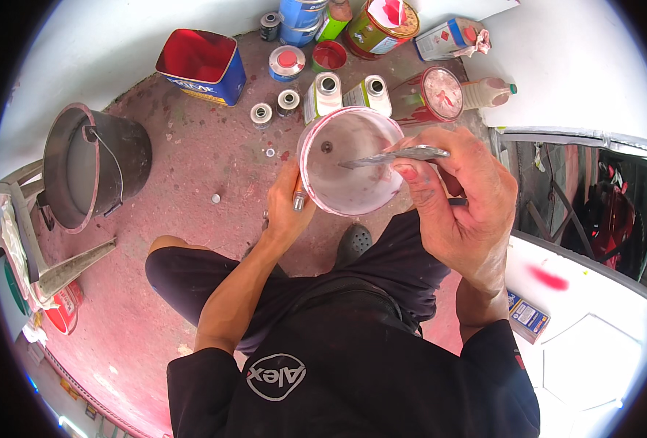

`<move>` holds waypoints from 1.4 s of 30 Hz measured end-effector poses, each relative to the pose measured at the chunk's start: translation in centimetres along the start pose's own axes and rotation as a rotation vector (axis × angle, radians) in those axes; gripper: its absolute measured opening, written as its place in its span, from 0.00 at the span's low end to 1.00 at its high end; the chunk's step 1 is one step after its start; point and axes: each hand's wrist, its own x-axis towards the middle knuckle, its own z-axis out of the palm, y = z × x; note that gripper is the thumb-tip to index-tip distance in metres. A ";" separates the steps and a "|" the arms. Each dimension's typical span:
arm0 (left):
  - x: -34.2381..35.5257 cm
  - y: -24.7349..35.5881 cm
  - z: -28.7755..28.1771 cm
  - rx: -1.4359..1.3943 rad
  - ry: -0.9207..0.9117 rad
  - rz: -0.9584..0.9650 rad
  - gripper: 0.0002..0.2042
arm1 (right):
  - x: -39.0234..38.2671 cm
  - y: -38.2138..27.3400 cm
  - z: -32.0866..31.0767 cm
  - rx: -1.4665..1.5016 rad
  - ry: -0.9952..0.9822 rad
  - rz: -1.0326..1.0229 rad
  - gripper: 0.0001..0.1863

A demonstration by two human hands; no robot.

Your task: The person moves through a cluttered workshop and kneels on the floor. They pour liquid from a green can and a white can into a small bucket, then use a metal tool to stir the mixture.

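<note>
In front of my lap is a whitish plastic tub (345,190), its mouth turned up toward me. Pinkish stains mark its rim, and a small dark round spot shows on the bottom. My left hand (288,203) grips the tub's left side, its fingers partly hidden. Against that hand lies a small orange-and-silver piece (299,197), whose kind I cannot make out. Over the tub's right rim, my right hand (466,201) pinches a flat, smeared metal strip (382,157) between thumb and fingers. The strip's narrow end points left across the tub's mouth. The thumb has red paint on it.
Two rectangular cans (322,91) stand just beyond the tub, near a paint-streaked clear container (440,95). A blue open tin (225,69), red inside, is at the far left. A black bucket (130,157) stands left, above a stool (75,266). A window opening (579,204) is at right.
</note>
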 end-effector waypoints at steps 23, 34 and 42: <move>-0.2 -0.5 0.0 -0.017 -0.029 -0.004 0.21 | -0.3 -0.2 -0.7 -0.071 -0.023 -0.067 0.11; 0.3 -0.4 -0.2 -0.044 -0.005 0.019 0.24 | 0.2 -1.0 0.3 0.012 0.112 0.016 0.12; 0.2 -0.1 -0.4 -0.079 0.023 -0.011 0.23 | 0.4 -0.3 1.0 0.049 0.091 0.024 0.11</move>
